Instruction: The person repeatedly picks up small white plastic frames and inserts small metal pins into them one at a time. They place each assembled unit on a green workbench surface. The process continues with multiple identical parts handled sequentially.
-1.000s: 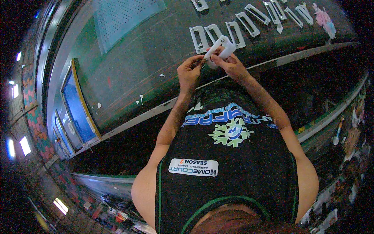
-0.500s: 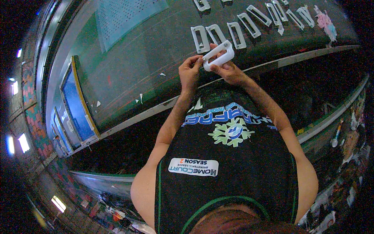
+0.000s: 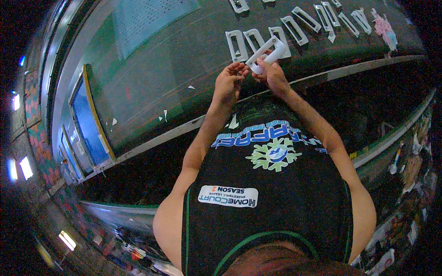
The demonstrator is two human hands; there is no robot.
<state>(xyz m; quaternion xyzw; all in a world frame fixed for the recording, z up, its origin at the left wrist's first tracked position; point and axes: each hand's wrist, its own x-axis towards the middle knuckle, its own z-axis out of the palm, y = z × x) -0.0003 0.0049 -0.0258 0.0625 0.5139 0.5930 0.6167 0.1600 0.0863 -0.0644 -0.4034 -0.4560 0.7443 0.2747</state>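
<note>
Both my hands are raised over the green table [image 3: 184,69]. My right hand [image 3: 275,77] grips the lower end of a white rectangular plastic frame piece [image 3: 267,51], which tilts up to the right. My left hand [image 3: 229,83] has its fingers curled, and the fingertips pinch the same lower end from the left. Just beyond the held piece, a row of similar white frame pieces [image 3: 237,46] lies flat on the table and runs off to the right [image 3: 304,20].
A pale perforated panel [image 3: 152,18] lies at the far side of the table. Blue panels with yellow edges [image 3: 87,119] stand at the left. Small white scraps [image 3: 163,115] dot the green surface. A pink object [image 3: 384,27] sits at the far right. A cluttered shelf [image 3: 405,161] runs down the right.
The white frame piece has turned in my hands and now points up to the right, showing its full length. Both hands stay at about the same spot.
</note>
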